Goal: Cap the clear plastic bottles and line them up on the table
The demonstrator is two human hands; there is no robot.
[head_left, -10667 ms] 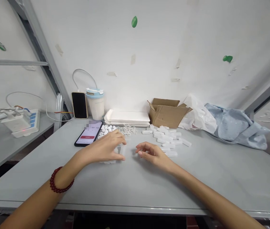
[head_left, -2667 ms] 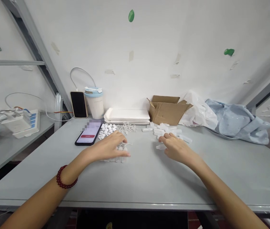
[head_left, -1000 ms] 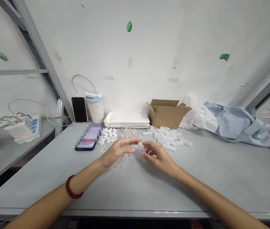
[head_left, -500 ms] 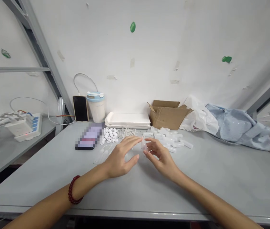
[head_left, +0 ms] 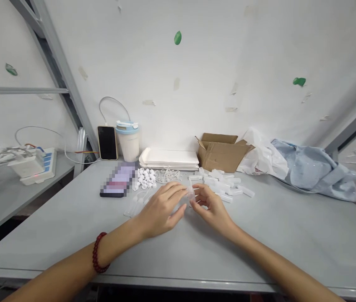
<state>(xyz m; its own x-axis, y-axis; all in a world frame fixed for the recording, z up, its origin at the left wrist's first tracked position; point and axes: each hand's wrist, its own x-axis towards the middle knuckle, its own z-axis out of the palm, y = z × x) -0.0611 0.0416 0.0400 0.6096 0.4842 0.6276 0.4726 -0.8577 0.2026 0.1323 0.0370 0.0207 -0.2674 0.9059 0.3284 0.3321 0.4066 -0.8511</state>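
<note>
My right hand [head_left: 211, 207] pinches a small translucent plastic tube [head_left: 190, 193] between thumb and fingers, above the middle of the table. Close against it from the other side is my left hand [head_left: 162, 209], thumb and fingers apart, fingertips at the tube; whether they touch it is hard to see. Behind my hands lie a heap of similar clear tubes [head_left: 228, 184], a tangle of thin white cords [head_left: 168, 175] and a pile of small white caps [head_left: 146, 179]. Several clear pieces with loops [head_left: 135, 204] lie left of my left hand, partly covered by it.
A phone [head_left: 119, 180] lies at the left; another phone [head_left: 107, 142] leans beside a cup [head_left: 128, 142]. Along the wall stand a white paper stack [head_left: 170, 158], an open cardboard box [head_left: 223, 155], a plastic bag [head_left: 261, 155] and blue cloth [head_left: 316, 167]. A power strip [head_left: 47, 167] sits far left.
My left hand has moved slightly right and down, its fingers and thumb closer to the tube. The right hand keeps its pinch on the tube. The view has shifted a little.
</note>
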